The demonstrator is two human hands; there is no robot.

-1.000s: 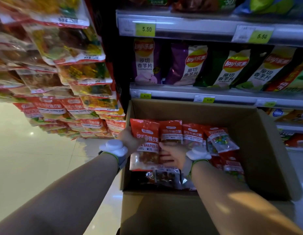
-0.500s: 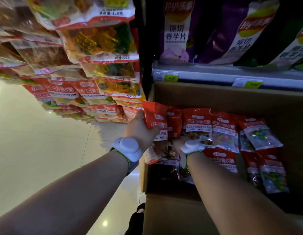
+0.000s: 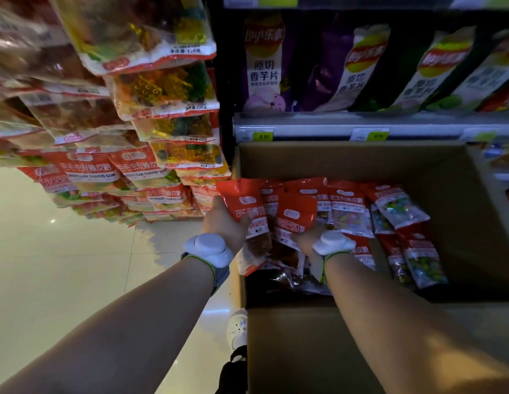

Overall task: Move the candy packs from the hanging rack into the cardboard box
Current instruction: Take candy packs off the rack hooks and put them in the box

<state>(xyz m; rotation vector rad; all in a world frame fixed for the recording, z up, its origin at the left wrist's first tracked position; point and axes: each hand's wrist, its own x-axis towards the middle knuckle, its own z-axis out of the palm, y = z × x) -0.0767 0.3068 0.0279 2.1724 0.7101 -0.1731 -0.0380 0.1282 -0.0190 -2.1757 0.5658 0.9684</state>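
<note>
Two hands busy: left hand (image 3: 224, 223) grips a red-topped plastic candy pack (image 3: 249, 220) over the brown cardboard box (image 3: 318, 345) rim, right hand (image 3: 308, 241) clutches another red pack (image 3: 294, 216) inside; the slick left pack could slide outside the box.

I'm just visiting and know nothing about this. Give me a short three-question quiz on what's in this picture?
1. True or false: the cardboard box already has candy packs in it.
2. Which hand grips the red pack at the box's left wall: A) left hand B) right hand?
3. Fill in: the purple bags on the shelf above the box hold ____.

Key: 1 true; 2 A; 3 chips (Lay's).
</note>
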